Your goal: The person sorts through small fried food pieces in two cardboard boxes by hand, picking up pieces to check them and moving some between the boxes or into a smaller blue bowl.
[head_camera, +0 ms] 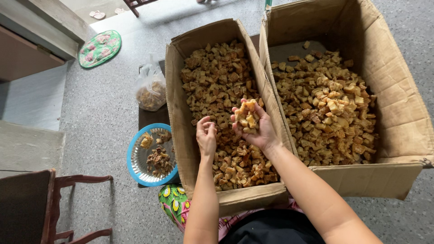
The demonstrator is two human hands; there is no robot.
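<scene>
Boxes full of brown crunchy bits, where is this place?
Probably a home porch or yard used for sorting fried snack pieces: two cardboard boxes on a speckled concrete floor, a wooden chair, and sandals by a doorstep.

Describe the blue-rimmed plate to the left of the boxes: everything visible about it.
The plate is round, with a bright blue rim and a shiny, silvery inside, probably metal or foil-lined. It lies flat on a dark low surface, its right edge against or tucked behind the left cardboard box. On it lie a small heap of dark brown, crumbly pieces near the middle and one paler golden piece at upper left. Neither hand touches it; a clear plastic bag of similar pieces sits just beyond it.
</scene>
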